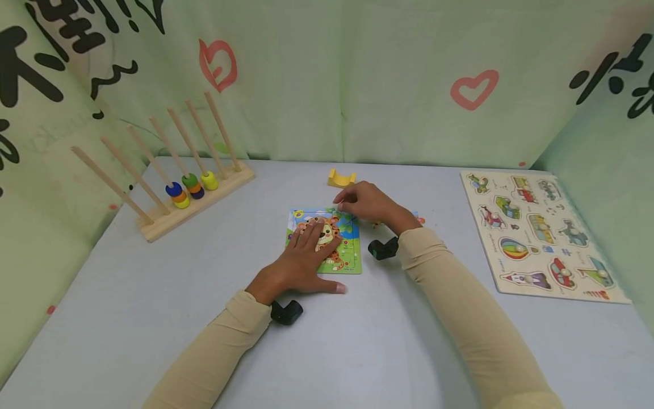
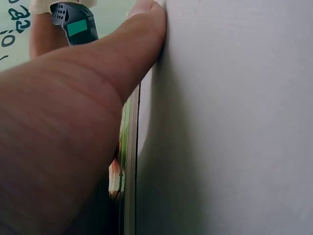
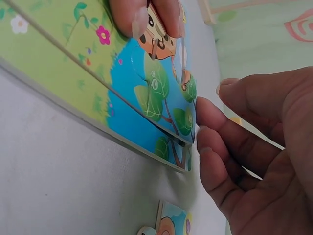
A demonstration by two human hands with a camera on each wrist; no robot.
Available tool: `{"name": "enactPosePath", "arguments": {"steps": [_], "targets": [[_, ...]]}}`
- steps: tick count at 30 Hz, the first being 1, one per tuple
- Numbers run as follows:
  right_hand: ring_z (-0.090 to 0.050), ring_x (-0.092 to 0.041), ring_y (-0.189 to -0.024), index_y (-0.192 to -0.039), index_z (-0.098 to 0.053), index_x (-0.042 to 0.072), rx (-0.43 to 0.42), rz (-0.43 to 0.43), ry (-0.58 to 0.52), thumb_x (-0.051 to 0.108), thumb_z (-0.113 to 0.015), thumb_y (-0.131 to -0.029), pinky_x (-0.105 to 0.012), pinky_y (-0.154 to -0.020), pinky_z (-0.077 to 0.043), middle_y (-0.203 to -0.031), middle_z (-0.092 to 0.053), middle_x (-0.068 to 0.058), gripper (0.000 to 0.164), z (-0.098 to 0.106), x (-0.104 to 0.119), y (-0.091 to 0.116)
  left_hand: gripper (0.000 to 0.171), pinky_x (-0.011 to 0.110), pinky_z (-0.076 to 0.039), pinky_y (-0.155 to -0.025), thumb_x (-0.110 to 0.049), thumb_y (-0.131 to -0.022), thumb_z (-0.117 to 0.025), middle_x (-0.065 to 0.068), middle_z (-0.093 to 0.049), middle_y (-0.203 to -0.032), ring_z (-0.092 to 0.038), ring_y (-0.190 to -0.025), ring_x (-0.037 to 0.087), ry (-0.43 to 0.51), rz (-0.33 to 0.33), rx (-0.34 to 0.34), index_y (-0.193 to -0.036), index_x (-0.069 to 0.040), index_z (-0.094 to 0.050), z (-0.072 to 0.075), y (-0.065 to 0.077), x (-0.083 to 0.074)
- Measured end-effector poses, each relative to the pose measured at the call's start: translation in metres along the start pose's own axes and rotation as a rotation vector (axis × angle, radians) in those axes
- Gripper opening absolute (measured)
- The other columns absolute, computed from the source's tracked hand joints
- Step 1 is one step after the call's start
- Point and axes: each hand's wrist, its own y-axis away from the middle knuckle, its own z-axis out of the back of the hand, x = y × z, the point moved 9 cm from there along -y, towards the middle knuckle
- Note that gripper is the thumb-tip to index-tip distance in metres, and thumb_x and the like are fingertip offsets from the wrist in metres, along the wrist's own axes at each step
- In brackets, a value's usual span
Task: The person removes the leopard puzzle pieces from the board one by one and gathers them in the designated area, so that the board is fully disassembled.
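Note:
A jigsaw puzzle (image 1: 352,262) with a cartoon tiger, green grass and blue sky lies flat on the table. My left hand (image 1: 306,258) rests on it with fingers spread, and the thumb lies on the table beyond its near edge. My right hand (image 1: 357,201) is at the far right corner. In the right wrist view, bent fingertips touch the puzzle's edge by the printed leaves (image 3: 155,85), and the thumb stands apart from them. A loose puzzle piece (image 3: 172,219) lies on the table beside the puzzle, partly cut off by the frame.
A yellow arched block (image 1: 341,179) sits behind the puzzle. On the left stands a wooden peg rack (image 1: 204,199) with tall pegs and several coloured beads. A large picture board (image 1: 549,238) with vehicles and toys lies on the right. Printed cloth hangs behind the table.

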Motion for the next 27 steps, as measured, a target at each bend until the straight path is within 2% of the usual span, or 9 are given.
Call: {"name": "enactPosePath", "arguments": {"steps": [7,12,21,27], "targets": [[-0.059,-0.021,-0.091,-0.111,-0.071,0.002,0.006,0.035,-0.025,0.008,-0.062,-0.094,-0.035,-0.082,-0.047,-0.105,-0.069,-0.009,0.02,-0.002,0.003,0.0,0.101,0.049,0.008,-0.113,-0.077,-0.079,-0.055,0.012,0.014,-0.161,0.018,-0.145,0.028,-0.002,0.006,0.002,-0.157,-0.028,-0.015,-0.001,-0.001,0.001],[-0.06,-0.02,-0.094,-0.11,-0.071,0.001,0.005,0.073,-0.067,0.007,-0.062,-0.094,-0.034,-0.084,-0.047,-0.106,-0.069,-0.009,0.019,0.0,0.004,0.001,0.101,0.05,0.009,-0.113,-0.076,-0.079,-0.056,0.012,0.014,-0.161,0.019,-0.145,0.028,0.01,0.0,0.001,-0.157,-0.027,-0.014,-0.001,-0.001,0.001],[-0.058,-0.021,-0.099,-0.11,-0.071,0.001,0.009,0.018,-0.089,0.008,-0.064,-0.094,-0.036,-0.088,-0.045,-0.109,-0.069,-0.01,0.02,-0.001,-0.008,0.004,0.101,0.05,0.008,-0.113,-0.076,-0.08,-0.057,0.013,0.013,-0.161,0.018,-0.145,0.029,0.004,-0.007,-0.009,-0.157,-0.026,-0.016,0.001,0.0,-0.002],[-0.055,-0.023,-0.096,-0.113,-0.07,0.001,0.006,0.012,-0.101,0.007,-0.062,-0.094,-0.035,-0.085,-0.044,-0.109,-0.067,-0.011,0.021,0.002,-0.012,0.005,0.1,0.049,0.008,-0.114,-0.076,-0.079,-0.057,0.013,0.012,-0.161,0.017,-0.145,0.029,0.008,0.002,-0.008,-0.157,-0.027,-0.017,0.001,0.0,-0.002]]}}
